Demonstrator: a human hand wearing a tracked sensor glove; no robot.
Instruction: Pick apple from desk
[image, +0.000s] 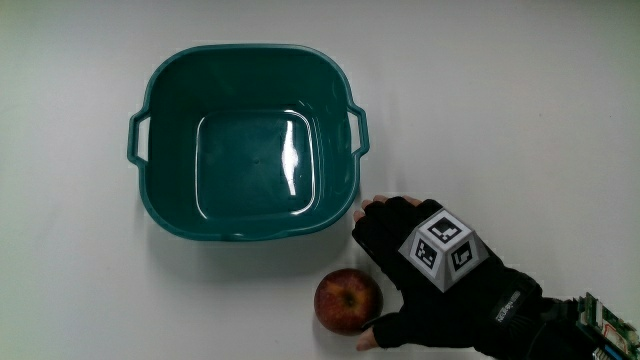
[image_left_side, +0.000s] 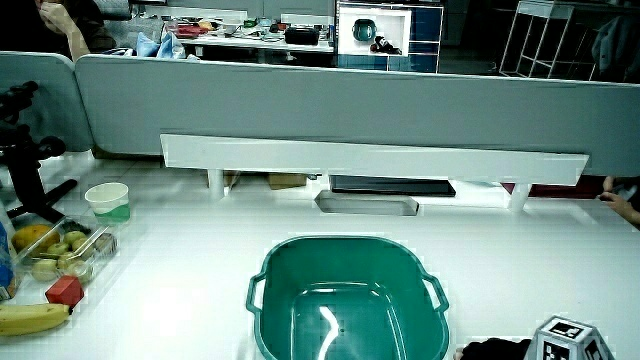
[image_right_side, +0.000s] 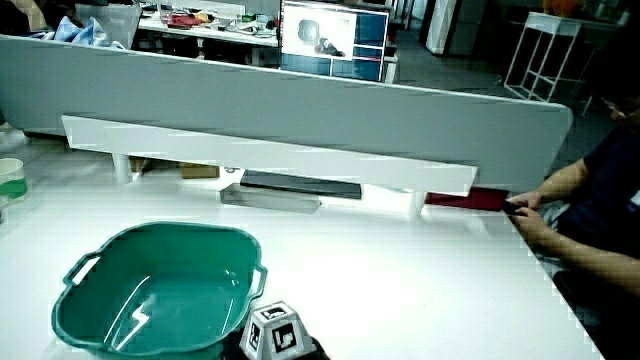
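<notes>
In the main view a red apple (image: 348, 300) lies on the white table, nearer to the person than the teal basin (image: 248, 58). The black-gloved hand (image: 392, 275) rests beside the apple, with its patterned cube (image: 443, 248) on its back. Its fingers are spread: the fingertips (image: 372, 212) reach toward the basin's near corner and the thumb (image: 372, 338) lies just past the apple. The apple sits in the gap between them, not grasped. The basin holds nothing. In both side views only the cube (image_left_side: 566, 340) (image_right_side: 275, 332) and the basin (image_left_side: 345, 243) (image_right_side: 160, 232) show; the apple is out of view.
A low white shelf (image_left_side: 375, 158) runs along the grey partition (image_left_side: 330, 95). In a side view a paper cup (image_left_side: 108, 201), a clear box of fruit (image_left_side: 62, 255), a banana (image_left_side: 30, 318) and a black stand (image_left_side: 25, 160) sit at the table's edge.
</notes>
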